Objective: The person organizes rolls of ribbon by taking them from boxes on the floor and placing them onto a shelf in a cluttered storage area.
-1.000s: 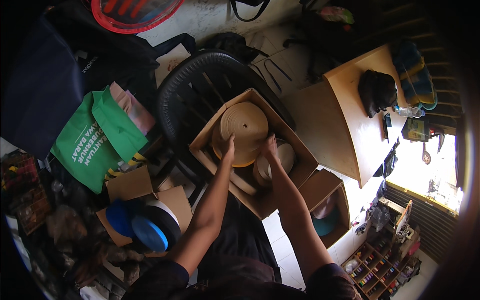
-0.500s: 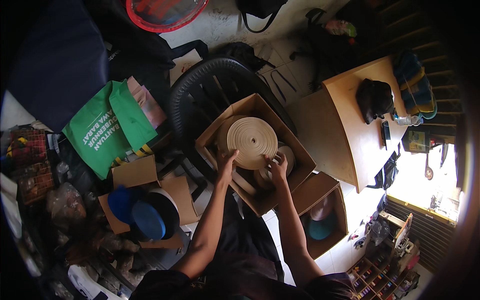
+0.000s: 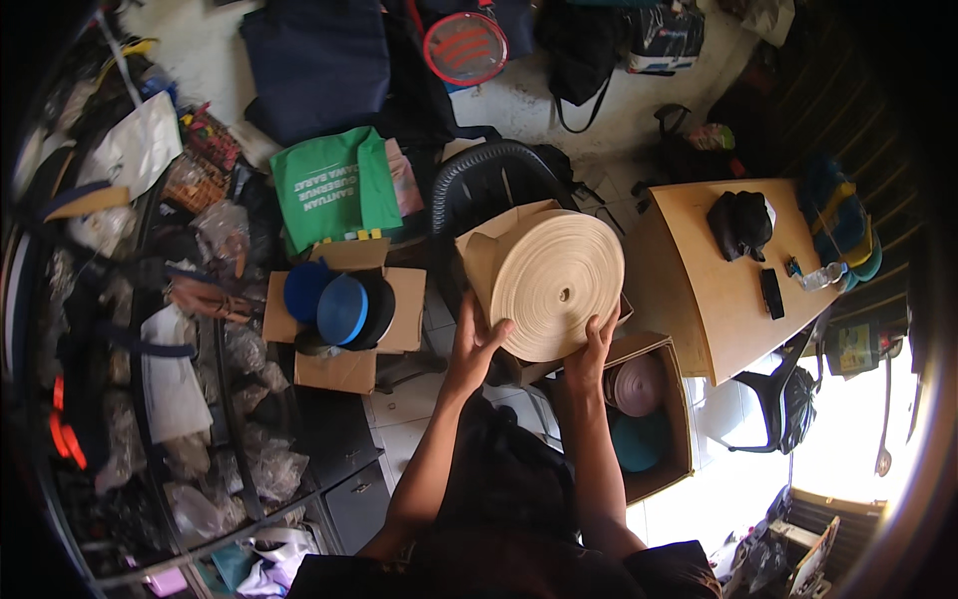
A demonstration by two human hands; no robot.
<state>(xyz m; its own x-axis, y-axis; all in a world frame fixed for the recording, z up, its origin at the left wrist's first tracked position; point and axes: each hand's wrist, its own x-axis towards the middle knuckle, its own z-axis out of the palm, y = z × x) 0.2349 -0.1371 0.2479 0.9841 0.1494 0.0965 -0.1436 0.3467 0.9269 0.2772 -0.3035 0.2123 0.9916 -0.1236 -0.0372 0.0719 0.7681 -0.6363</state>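
**Large roll of cream tape, held in both hands**

Item held: a wide roll of cream tape (image 3: 555,285), wound flat around a small centre hole, is gripped at its lower edge. The left hand (image 3: 477,344) is spread against the lower left rim, fingers open on the roll's face; the right hand (image 3: 595,344) is cupped under the lower right rim. The roll is raised on edge, its face turned toward the camera.

Directly behind the grip: an open cardboard box (image 3: 486,245), resting on a black plastic chair (image 3: 484,185), is partly covered by the roll.

Just right of and below the grip: a second open box (image 3: 679,399), in which a pinkish roll (image 3: 639,384) and a teal roll (image 3: 639,439) are stored.

Left of the grip: a flat carton (image 3: 344,344) carrying blue rolls (image 3: 339,304).

Farther right: a wooden table (image 3: 709,290), a black pouch (image 3: 738,222) laid on it.

Farther up and left: a green bag (image 3: 329,190).

Farthest: a round red-rimmed lid (image 3: 465,47) by the wall.
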